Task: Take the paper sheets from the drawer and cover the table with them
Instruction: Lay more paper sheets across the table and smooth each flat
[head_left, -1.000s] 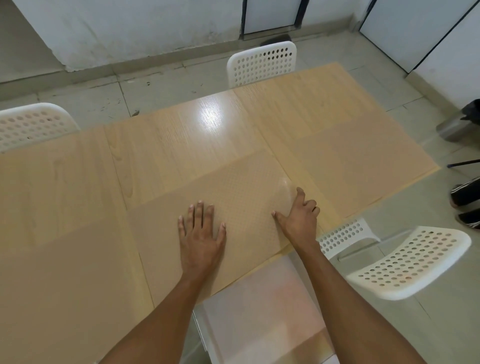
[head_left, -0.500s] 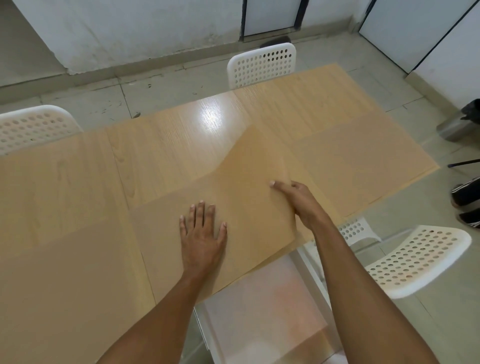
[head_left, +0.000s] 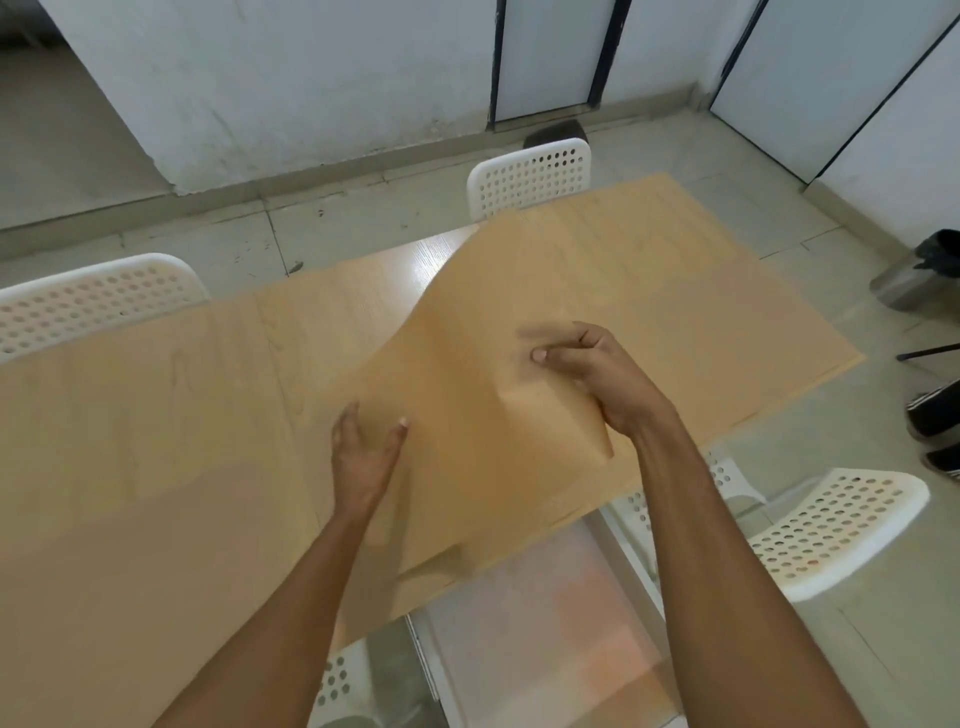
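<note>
A tan paper sheet (head_left: 483, 374) is lifted off the middle of the wooden table (head_left: 363, 291), bulging up and curling at its near right corner. My right hand (head_left: 587, 369) pinches this sheet near its right edge, thumb on top. Fingers spread, my left hand (head_left: 363, 452) rests at the sheet's near left part; its exact contact is blurred. Other tan sheets lie flat on the table at the left (head_left: 130, 467) and the right (head_left: 701, 322). Below the table's near edge an open white drawer (head_left: 550, 623) shows a pale sheet inside.
White perforated chairs stand at the far side (head_left: 530, 176), the far left (head_left: 93, 301) and the near right (head_left: 831, 535). A metal bin (head_left: 919, 275) and dark shoes (head_left: 935, 415) sit on the tiled floor at the right. A white wall and doors lie beyond.
My right hand has gripped the middle sheet's right edge and raised it off the table, moving up and away. My left hand has shifted slightly and tilted.
</note>
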